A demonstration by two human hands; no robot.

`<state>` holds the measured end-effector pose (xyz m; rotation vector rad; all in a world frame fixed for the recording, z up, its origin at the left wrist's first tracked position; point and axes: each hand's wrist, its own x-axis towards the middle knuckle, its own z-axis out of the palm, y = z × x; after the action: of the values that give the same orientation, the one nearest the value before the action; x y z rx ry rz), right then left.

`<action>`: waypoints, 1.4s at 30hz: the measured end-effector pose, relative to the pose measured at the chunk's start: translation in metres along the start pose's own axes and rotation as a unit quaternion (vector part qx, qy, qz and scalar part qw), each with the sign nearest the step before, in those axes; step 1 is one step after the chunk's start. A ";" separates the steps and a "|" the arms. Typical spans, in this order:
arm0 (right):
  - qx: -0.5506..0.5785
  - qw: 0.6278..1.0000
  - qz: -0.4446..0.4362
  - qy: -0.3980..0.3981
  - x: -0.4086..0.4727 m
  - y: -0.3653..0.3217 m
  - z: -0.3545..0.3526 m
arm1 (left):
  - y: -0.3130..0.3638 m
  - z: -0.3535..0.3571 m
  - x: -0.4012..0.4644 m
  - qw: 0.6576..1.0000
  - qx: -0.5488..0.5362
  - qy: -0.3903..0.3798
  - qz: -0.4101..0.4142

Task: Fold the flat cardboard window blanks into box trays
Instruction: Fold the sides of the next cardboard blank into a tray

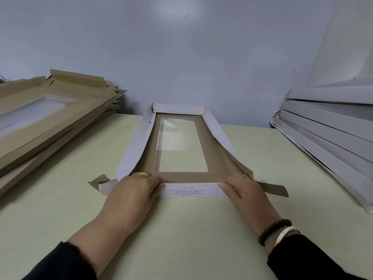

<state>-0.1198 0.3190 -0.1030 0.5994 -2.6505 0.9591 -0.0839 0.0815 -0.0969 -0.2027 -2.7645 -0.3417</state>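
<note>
**Near flap pressed by both hands**

The left hand (pixel 134 188) and right hand (pixel 241 189) are laid knuckles-up, fingers curled over the near printed flap (pixel 189 191) of one window blank (pixel 181 146) at the surface (pixel 181 229) centre. Two piles are seen: brown flat blanks (pixel 50 118) at 10 o'clock, white folded trays (pixel 327 134) at 2 o'clock.

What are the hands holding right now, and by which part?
Both hands hold the window blank by its near end flap: the left hand at the flap's left end, the right hand at its right end, fingers curled over the fold.
</note>
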 end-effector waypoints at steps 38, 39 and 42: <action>-0.104 0.992 -0.049 -0.044 -0.014 -0.015 -0.002 | 0.000 -0.008 -0.007 0.989 -0.098 -0.109 0.033; -0.107 0.992 -0.049 -0.046 -0.014 -0.016 -0.002 | 0.000 -0.007 -0.006 0.990 -0.086 -0.106 0.031; -0.094 0.993 -0.046 -0.059 -0.012 -0.018 0.000 | 0.002 -0.007 -0.005 0.993 -0.061 -0.096 0.017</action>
<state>-0.1006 0.3102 -0.0975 0.7461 -2.7471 0.6568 -0.0764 0.0814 -0.0916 -0.3276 -2.9271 -0.5079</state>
